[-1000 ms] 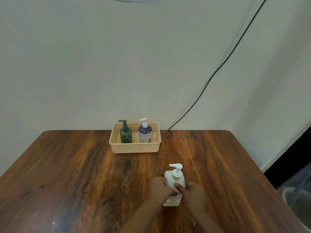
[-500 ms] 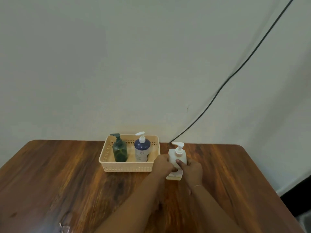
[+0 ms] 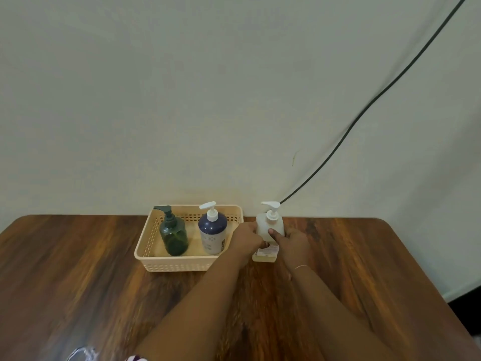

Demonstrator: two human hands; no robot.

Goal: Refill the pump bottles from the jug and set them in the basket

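Step in hand: carrying the white pump bottle (image 3: 269, 226) to the basket (image 3: 182, 264); it looks like the last of three to go in.
White pump bottle: upright, held between both hands near the table's (image 3: 78, 269) far edge, just beside the basket's right wall and outside it. Whether its base rests on the wood or rides just above it cannot be told.
Left hand (image 3: 247, 242): fingers curled closed around the bottle's left flank.
Right hand (image 3: 292, 243): wrapped on the right flank, thumb laid across the front face; a thin bangle at the wrist.
Basket: cream plastic, rectangular, walls pierced in a fine grid, sitting at the middle of the far edge against the wall.
Already inside: a dark green pump bottle (image 3: 173, 237) at the left, translucent and round-shouldered with a dark pump, and a navy pump bottle (image 3: 213, 233) to its right, opaque with a pale label and a white pump.
Next move, as I judge it: lift the white bottle clear of the right wall and lower it into the free strip at the basket's right end (a tight fit beside the navy one, so it should go in straight and upright).
Risk: the tall pump heads could knock together and tip a neighbour.
White bottle's make: smooth matte plastic, flattened oval body, printed label low on the front.
Table: glossy dark wood grain, rounded corners.
Jug: not in view.
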